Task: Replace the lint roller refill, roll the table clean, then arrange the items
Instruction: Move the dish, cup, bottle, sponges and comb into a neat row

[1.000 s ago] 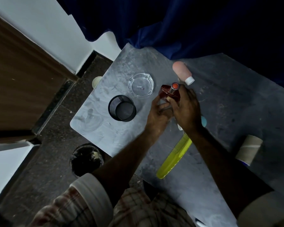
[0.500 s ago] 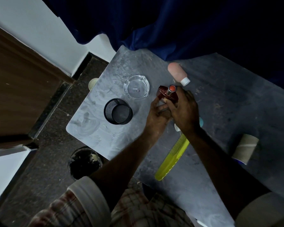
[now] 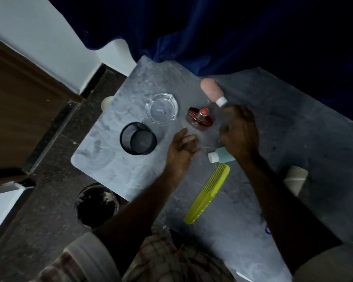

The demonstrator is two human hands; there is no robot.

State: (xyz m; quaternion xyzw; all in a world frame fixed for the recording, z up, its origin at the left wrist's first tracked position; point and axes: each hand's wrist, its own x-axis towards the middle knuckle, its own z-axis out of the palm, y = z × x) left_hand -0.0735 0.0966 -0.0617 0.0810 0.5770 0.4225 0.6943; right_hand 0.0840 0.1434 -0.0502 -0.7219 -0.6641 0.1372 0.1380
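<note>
A dark red perfume bottle (image 3: 200, 119) with an orange cap stands free on the grey table (image 3: 293, 139), between a glass ashtray (image 3: 162, 108) and my right hand (image 3: 239, 133). My left hand (image 3: 181, 151) hovers just below the bottle, fingers apart, holding nothing. My right hand is blurred, fingers loose, with nothing in it. A teal bottle (image 3: 221, 156) with a white cap lies under my right wrist. A pink bottle (image 3: 212, 91) lies behind. The lint roll (image 3: 294, 180) lies at the right.
A black mesh cup (image 3: 138, 138) stands left of my left hand. A yellow-green comb (image 3: 208, 192) lies near the front edge. A dark bin (image 3: 97, 204) sits on the floor below the table's left corner. Blue curtain (image 3: 232, 33) hangs behind the table.
Both hands have let go of the perfume bottle and drawn back toward me. The bottle now stands alone, and the teal bottle has come into view.
</note>
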